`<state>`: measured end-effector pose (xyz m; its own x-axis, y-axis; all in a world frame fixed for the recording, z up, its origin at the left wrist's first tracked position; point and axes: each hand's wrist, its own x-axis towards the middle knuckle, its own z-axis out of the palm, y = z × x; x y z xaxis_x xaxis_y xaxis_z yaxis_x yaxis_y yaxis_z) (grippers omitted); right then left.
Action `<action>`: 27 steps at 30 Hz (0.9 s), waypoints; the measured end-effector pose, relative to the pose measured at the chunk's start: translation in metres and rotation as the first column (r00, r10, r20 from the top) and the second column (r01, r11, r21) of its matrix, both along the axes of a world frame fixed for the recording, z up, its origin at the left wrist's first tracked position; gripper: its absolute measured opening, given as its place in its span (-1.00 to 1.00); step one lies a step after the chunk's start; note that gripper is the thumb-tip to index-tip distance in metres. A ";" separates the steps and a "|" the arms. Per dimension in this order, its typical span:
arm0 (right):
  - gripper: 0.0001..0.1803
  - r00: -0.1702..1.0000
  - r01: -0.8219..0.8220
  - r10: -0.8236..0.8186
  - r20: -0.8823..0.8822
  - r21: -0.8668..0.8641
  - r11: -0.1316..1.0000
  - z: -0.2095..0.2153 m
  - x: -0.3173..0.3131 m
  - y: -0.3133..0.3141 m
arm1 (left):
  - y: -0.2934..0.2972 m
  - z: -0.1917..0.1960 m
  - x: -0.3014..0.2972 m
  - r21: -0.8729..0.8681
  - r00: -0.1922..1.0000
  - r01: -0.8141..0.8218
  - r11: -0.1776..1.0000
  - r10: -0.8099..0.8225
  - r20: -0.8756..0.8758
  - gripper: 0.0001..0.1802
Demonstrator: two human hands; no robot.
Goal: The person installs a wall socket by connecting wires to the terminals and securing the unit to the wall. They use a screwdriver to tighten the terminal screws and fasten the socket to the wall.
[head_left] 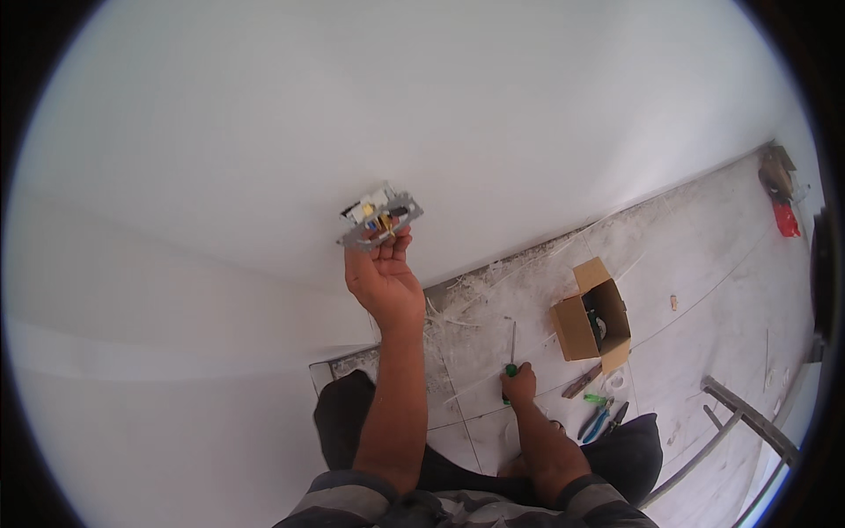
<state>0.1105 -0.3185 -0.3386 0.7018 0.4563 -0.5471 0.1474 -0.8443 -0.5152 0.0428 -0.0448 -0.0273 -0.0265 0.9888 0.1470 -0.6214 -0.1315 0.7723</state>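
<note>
My left hand [387, 283] is raised against the white wall, its fingers closed around an electrical socket insert [380, 220] with a grey metal mounting frame. The insert is tilted, with coloured wires or terminals showing at its back, and sits at a wall opening that I can only partly see. Low over the floor, my right hand [519, 385] grips a screwdriver [512, 348] by its green handle. The shaft points away from me, toward the wall.
Right of the screwdriver stands an open cardboard box [576, 327] with items inside. Nearer me lie blue-handled pliers [596, 421], a dark-handled tool [619, 415] and a tape roll [615, 380]. A metal-legged stand [748, 414] is at right; a red bag [786, 220] lies far right.
</note>
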 end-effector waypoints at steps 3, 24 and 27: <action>-0.40 1.000 0.010 -0.009 -0.023 0.029 1.000 -0.013 0.002 0.004 | -0.004 -0.003 0.004 0.092 0.999 -0.010 0.996 0.006 0.040 -0.50; -0.66 0.984 -0.175 -0.039 0.174 0.985 -0.008 0.326 0.016 0.198 | -0.011 0.005 -0.021 -0.153 0.899 0.336 0.929 -0.269 0.344 -0.48; -0.62 0.959 -0.277 0.060 0.276 0.961 0.012 0.359 0.018 0.215 | -0.016 0.009 -0.022 -0.126 0.875 0.388 0.913 -0.321 0.362 -0.45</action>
